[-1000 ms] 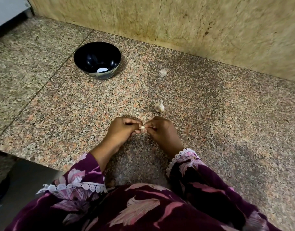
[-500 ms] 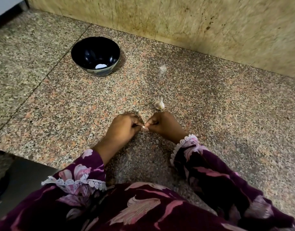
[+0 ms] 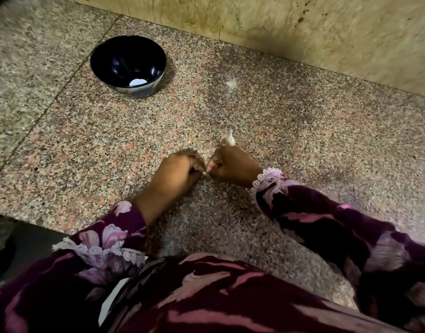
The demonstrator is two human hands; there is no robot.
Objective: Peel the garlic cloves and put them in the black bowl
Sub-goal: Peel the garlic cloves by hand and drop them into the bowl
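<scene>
Both hands met fingertip to fingertip low over the speckled granite table [image 3: 303, 140]: left hand [image 3: 176, 173] and right hand [image 3: 232, 165], fingers curled, pinched one small pale garlic clove [image 3: 204, 173] between them. Its long axis could not be made out. The glossy black bowl [image 3: 103, 68] stood well apart, forward and left, nearer the left hand.
</scene>
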